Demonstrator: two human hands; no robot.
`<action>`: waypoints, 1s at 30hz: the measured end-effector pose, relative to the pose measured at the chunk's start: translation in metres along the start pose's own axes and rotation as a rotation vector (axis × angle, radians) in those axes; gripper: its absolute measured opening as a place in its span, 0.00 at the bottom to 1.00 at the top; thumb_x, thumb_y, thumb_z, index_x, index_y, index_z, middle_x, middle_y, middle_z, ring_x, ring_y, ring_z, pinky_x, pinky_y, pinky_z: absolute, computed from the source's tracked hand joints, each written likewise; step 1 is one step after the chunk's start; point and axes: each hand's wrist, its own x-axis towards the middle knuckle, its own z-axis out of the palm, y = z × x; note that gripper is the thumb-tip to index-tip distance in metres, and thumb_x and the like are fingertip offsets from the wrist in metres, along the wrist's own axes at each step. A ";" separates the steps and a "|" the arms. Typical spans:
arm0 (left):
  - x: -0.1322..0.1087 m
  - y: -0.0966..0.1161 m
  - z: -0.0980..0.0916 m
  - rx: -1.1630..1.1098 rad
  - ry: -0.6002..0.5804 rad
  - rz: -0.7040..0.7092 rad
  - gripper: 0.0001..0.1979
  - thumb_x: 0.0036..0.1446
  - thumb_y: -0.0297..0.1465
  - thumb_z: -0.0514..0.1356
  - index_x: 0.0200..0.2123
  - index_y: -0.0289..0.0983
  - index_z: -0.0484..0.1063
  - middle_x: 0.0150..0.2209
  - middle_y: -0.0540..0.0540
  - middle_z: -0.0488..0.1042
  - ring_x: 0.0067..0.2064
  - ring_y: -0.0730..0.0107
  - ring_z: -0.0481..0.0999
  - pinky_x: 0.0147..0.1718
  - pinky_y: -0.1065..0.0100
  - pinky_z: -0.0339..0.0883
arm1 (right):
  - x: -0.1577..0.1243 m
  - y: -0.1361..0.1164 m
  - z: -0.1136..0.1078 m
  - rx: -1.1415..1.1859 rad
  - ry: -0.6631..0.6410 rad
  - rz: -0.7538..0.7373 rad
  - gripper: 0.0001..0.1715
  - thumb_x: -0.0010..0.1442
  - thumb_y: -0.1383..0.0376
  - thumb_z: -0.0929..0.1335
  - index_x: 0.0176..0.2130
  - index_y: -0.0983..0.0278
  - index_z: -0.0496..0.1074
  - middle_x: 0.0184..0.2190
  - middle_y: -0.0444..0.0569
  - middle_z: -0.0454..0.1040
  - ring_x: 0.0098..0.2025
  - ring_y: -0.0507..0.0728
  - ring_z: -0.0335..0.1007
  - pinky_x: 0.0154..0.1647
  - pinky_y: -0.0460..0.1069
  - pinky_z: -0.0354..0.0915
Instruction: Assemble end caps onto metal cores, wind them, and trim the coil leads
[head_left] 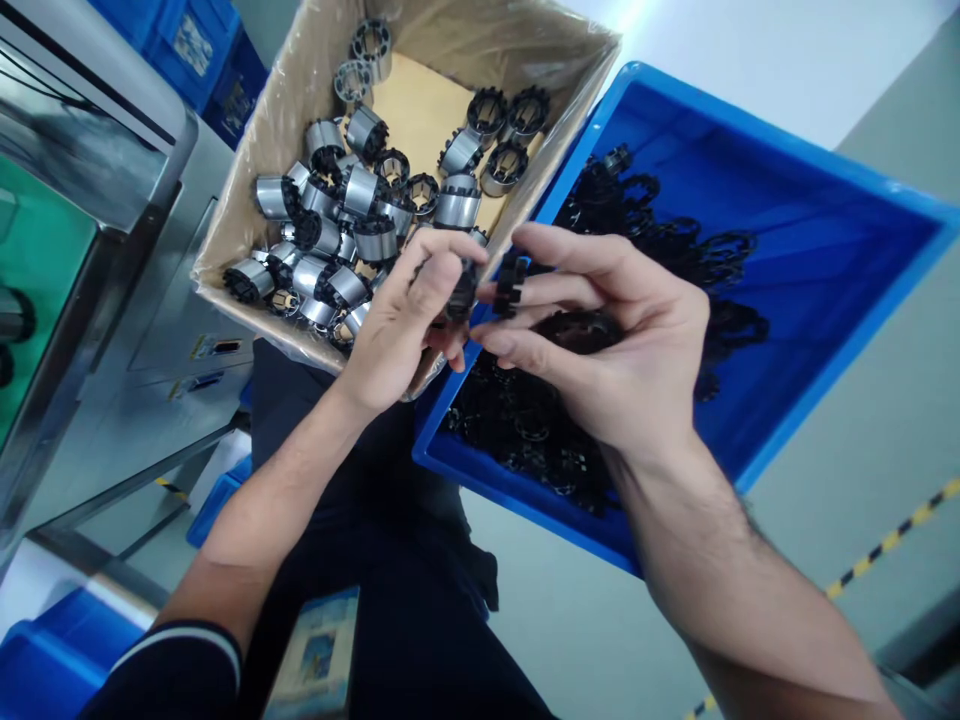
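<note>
L hand (397,320) pinches a dark part (460,292), R hand (649,345) pinches a black ring (511,284), w/ 2nd ring (581,328) apparently tucked in palm, prob. to keep that pinch free.

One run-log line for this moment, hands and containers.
left hand: holds dark part | right hand: holds black ring, second ring by palm | lined carton: metal cylinders | blue bin: dark rings

The left hand (401,325) is gripping 1 dark part (460,292) near the plastic-lined carton (487,42), where silvery cylinders (361,190) are lying heaped. The right hand (645,340) is pinching 1 black ring (511,283) and cradling 1 round dark piece (589,328), both appearing over the blue bin (795,230) that is holding black toothed parts (536,425).
</note>
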 end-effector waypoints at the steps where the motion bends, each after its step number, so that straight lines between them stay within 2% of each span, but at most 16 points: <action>1: -0.001 -0.001 0.000 0.029 0.023 0.009 0.23 0.86 0.60 0.67 0.55 0.47 0.81 0.36 0.53 0.75 0.27 0.75 0.75 0.25 0.74 0.76 | -0.001 -0.001 0.000 0.008 -0.020 0.028 0.35 0.57 0.63 0.96 0.60 0.47 0.94 0.46 0.38 0.96 0.38 0.61 0.95 0.41 0.57 0.95; 4: -0.003 -0.005 -0.001 0.085 0.076 -0.018 0.29 0.87 0.66 0.59 0.55 0.47 0.78 0.36 0.52 0.75 0.28 0.72 0.75 0.26 0.72 0.77 | -0.003 -0.002 0.001 0.019 -0.008 0.061 0.32 0.61 0.62 0.94 0.61 0.43 0.94 0.46 0.38 0.96 0.35 0.61 0.94 0.33 0.56 0.93; 8: -0.004 -0.009 -0.005 0.075 -0.013 0.001 0.31 0.86 0.67 0.60 0.60 0.47 0.79 0.38 0.50 0.76 0.29 0.72 0.76 0.27 0.70 0.79 | -0.003 0.002 0.003 -0.034 0.054 0.043 0.29 0.58 0.60 0.95 0.56 0.46 0.96 0.42 0.38 0.95 0.28 0.58 0.88 0.27 0.54 0.89; 12: -0.005 -0.010 -0.008 0.116 -0.066 0.023 0.26 0.88 0.63 0.60 0.61 0.48 0.80 0.36 0.51 0.74 0.29 0.73 0.74 0.29 0.71 0.79 | -0.003 0.005 0.004 -0.096 0.050 0.005 0.20 0.60 0.62 0.94 0.49 0.48 0.96 0.41 0.40 0.94 0.27 0.56 0.84 0.30 0.55 0.87; 15: -0.006 -0.010 -0.008 0.126 -0.086 0.023 0.22 0.91 0.58 0.59 0.60 0.49 0.79 0.35 0.53 0.71 0.28 0.74 0.71 0.29 0.72 0.78 | -0.003 0.005 0.002 -0.132 0.038 -0.036 0.18 0.60 0.65 0.94 0.46 0.48 0.97 0.40 0.41 0.94 0.27 0.54 0.81 0.30 0.54 0.84; 19: -0.006 -0.010 -0.008 0.145 -0.116 0.038 0.23 0.91 0.59 0.58 0.59 0.48 0.79 0.31 0.54 0.69 0.25 0.72 0.68 0.27 0.69 0.75 | -0.002 0.005 -0.002 -0.162 -0.015 -0.070 0.14 0.62 0.62 0.93 0.45 0.49 0.97 0.37 0.42 0.92 0.31 0.56 0.82 0.34 0.56 0.84; 22: -0.007 -0.008 -0.007 0.173 -0.153 0.025 0.24 0.92 0.59 0.55 0.60 0.48 0.79 0.30 0.54 0.69 0.27 0.70 0.71 0.29 0.68 0.75 | -0.002 0.008 0.003 -0.138 -0.041 -0.088 0.13 0.62 0.59 0.94 0.42 0.49 0.96 0.36 0.42 0.90 0.31 0.57 0.82 0.35 0.56 0.82; 26: -0.008 -0.003 -0.012 0.239 -0.270 0.030 0.23 0.90 0.58 0.61 0.66 0.48 0.79 0.41 0.50 0.81 0.37 0.67 0.83 0.38 0.65 0.83 | -0.001 0.010 0.009 -0.093 -0.074 -0.110 0.13 0.63 0.57 0.93 0.39 0.51 0.92 0.32 0.40 0.87 0.28 0.56 0.77 0.31 0.55 0.77; 28: -0.005 0.001 -0.018 0.330 -0.274 0.110 0.22 0.88 0.56 0.65 0.68 0.47 0.78 0.45 0.49 0.83 0.39 0.66 0.85 0.41 0.63 0.86 | 0.006 0.010 -0.001 -0.142 -0.076 -0.110 0.15 0.63 0.57 0.93 0.40 0.51 0.90 0.33 0.40 0.87 0.26 0.55 0.74 0.30 0.55 0.74; 30: 0.004 0.009 -0.024 0.527 -0.210 0.265 0.22 0.87 0.55 0.67 0.67 0.46 0.76 0.49 0.46 0.84 0.43 0.62 0.86 0.47 0.59 0.88 | 0.017 0.012 -0.021 -0.293 0.004 -0.110 0.17 0.66 0.53 0.91 0.41 0.51 0.88 0.36 0.42 0.88 0.28 0.56 0.74 0.33 0.56 0.74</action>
